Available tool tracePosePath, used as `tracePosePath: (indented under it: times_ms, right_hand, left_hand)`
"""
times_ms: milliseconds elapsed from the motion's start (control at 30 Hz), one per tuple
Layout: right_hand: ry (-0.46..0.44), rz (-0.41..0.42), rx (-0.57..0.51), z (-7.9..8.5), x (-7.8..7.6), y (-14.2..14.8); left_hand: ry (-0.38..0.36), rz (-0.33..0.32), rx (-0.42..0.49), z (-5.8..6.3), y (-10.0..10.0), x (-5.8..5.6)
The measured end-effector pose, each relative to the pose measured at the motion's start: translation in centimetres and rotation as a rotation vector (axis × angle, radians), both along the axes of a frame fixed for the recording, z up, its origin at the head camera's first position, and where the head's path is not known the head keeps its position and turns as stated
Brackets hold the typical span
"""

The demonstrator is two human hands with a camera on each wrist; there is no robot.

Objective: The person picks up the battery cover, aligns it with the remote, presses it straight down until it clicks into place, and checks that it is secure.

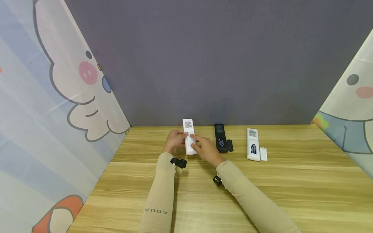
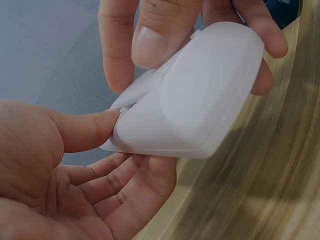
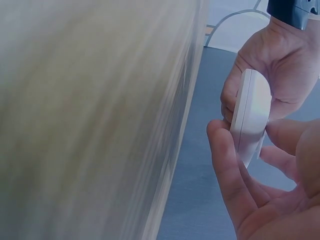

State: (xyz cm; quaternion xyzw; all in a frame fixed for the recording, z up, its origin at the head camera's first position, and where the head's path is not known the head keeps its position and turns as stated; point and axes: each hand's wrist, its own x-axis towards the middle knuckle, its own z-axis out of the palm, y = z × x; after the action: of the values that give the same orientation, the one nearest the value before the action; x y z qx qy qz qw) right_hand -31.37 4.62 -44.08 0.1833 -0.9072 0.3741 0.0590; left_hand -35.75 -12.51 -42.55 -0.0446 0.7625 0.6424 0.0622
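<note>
Both hands hold a white remote control [image 1: 188, 124], its back with the printed label facing up, off the table. My left hand [image 1: 174, 141] grips its left side, the thumb at the edge of the battery cover [image 2: 135, 95] and the other fingers underneath. The cover stands slightly raised from the body at one end, with a narrow gap. From the right, my right hand [image 1: 207, 150] holds the lower half between thumb and fingers. In the right wrist view the remote shows edge-on, between my right hand's thumb and fingers.
Right of the hands lies a black remote control [image 1: 220, 132] with batteries in its open compartment and its black cover [image 1: 230, 145] beside it. Farther right is another white remote control [image 1: 252, 137] with batteries showing, its white cover [image 1: 263, 154] alongside. A grey panel [image 1: 198, 64] stands behind the wooden table [image 1: 291, 181].
</note>
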Motion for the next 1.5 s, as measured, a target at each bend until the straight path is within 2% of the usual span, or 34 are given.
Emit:
tracePosePath:
  times_ms: [267,633,833,1500]
  right_hand:
    - [-0.035,0.004,-0.034,-0.1,0.0,0.2]
    - [-0.076,0.000,-0.110,0.5,-0.1,0.5]
    - [-0.097,-0.012,-0.142,0.5,-0.1,0.5]
    - [-0.098,-0.021,-0.133,0.3,-0.2,0.5]
  left_hand:
    - [-0.018,-0.034,0.005,-0.1,-0.2,-0.1]
    - [-0.049,-0.150,0.073,0.2,-0.8,-0.3]
    - [-0.028,-0.190,0.074,0.2,-1.0,-0.2]
    - [-0.018,-0.177,0.056,0.2,-1.1,-0.1]
